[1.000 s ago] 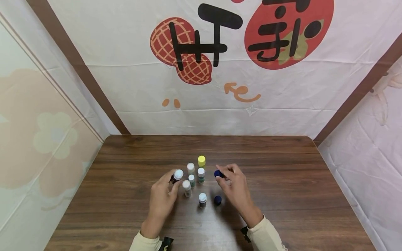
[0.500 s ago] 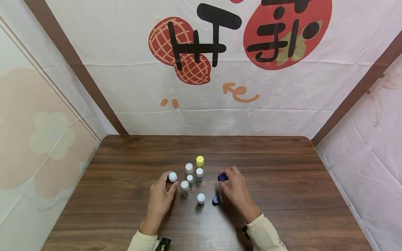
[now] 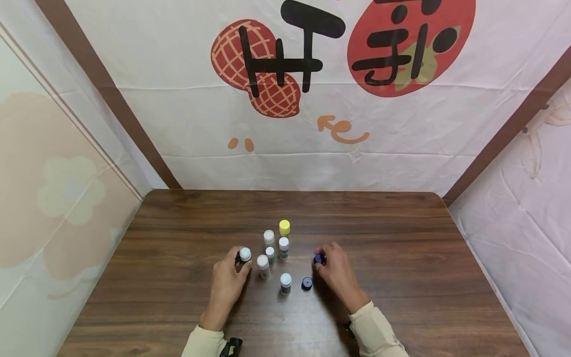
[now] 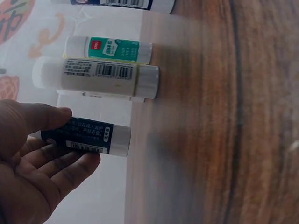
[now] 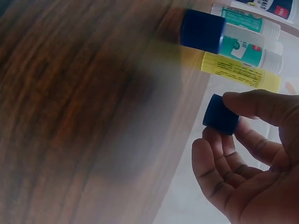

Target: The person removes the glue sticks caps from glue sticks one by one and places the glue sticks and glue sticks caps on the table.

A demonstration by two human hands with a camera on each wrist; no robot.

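Left hand [image 3: 228,282] gripping dark-labelled glue stick [image 4: 86,136], upright on wooden table [image 3: 401,277], left of the cluster. Label print and barcode present, illegible. Right hand [image 3: 336,272] pinching dark blue cap [image 5: 220,115], right of cluster. Second blue cap [image 3: 306,283] on table. Neighbouring green-labelled stick [image 4: 110,49]: "deli" logo.

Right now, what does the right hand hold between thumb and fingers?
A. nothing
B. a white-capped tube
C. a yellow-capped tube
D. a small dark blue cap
D. In the right wrist view the right hand pinches a small dark blue cap between thumb and fingers; the yellow-capped tube stands apart on the table.
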